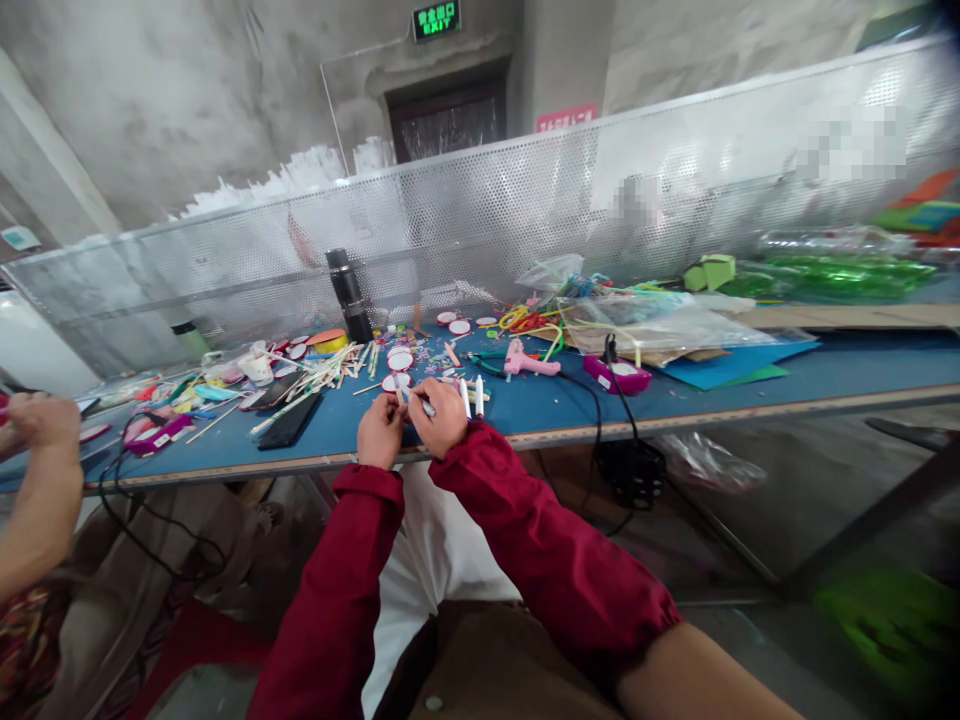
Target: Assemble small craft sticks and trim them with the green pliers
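My left hand (379, 432) is closed, its fingertips pinching a small pale wooden stick (400, 396) at the table's front edge. Close against it, my right hand (441, 416) is closed around what looks like a marker (428, 408), partly hidden by the fingers. Two white markers (472, 398) lie side by side just right of that hand. Beyond my hands are round white discs with red rims (400, 358). A pink glue gun (531, 360) rests on the blue tabletop to the right.
A black thermos (349, 297) stands at the back, near a pile of thin sticks (330, 375) and a black phone (291, 420). Purple boxes (618, 376) with cables sit on both sides. Another person's arm (41, 490) reaches in at left. A perforated metal screen (465, 215) runs behind the table.
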{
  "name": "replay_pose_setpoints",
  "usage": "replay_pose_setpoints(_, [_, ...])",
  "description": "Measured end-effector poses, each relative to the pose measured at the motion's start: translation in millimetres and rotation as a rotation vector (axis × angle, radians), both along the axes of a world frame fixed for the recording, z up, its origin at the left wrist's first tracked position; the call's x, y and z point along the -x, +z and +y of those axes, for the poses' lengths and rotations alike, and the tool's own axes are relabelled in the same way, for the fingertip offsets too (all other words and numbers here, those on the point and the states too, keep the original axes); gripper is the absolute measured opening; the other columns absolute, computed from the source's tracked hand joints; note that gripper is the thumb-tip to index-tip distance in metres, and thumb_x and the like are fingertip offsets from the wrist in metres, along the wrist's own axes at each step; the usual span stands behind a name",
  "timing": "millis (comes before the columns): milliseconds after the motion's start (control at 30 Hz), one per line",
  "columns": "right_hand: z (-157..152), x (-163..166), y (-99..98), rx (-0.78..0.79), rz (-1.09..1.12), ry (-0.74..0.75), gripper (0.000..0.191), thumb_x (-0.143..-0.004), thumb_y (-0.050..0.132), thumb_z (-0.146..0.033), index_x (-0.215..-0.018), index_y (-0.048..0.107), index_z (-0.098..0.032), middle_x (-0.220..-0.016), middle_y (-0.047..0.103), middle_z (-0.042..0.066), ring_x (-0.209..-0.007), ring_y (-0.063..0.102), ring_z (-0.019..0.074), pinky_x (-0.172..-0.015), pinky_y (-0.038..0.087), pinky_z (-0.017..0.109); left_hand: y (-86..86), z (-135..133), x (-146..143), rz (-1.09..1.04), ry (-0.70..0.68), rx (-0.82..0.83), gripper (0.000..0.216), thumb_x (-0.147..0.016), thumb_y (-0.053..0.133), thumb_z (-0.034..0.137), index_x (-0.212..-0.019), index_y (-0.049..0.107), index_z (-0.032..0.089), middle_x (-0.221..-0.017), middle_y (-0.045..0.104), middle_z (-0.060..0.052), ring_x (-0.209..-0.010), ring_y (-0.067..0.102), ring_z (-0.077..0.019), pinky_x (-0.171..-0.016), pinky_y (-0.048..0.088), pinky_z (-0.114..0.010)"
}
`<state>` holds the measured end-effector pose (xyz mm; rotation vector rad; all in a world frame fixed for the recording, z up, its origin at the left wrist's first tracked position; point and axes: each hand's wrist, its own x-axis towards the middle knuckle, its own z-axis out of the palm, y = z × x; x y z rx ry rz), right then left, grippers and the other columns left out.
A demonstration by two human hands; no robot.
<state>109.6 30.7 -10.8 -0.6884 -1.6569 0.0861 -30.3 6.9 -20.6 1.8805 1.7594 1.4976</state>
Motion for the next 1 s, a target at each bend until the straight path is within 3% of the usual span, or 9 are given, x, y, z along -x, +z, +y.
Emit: replay_pose_setpoints(1000, [0.9, 0.3, -0.6, 0.018, 0.019, 0.0, 0.016, -0.097, 0.053, -0.027, -0.082, 0.057, -0.025, -0.078, 0.068, 0.002, -0.079, 0.062, 0.0197, -0.079, 0.043, 0.033, 1.4, -0.2, -0.1, -0.004, 0.003, 0.005, 0.009, -0.095, 0.057, 0.029, -0.092, 0.061, 0.022, -0.075, 0.074, -0.001, -0.066, 0.064, -0.0174, -0.064, 0.041, -0.027])
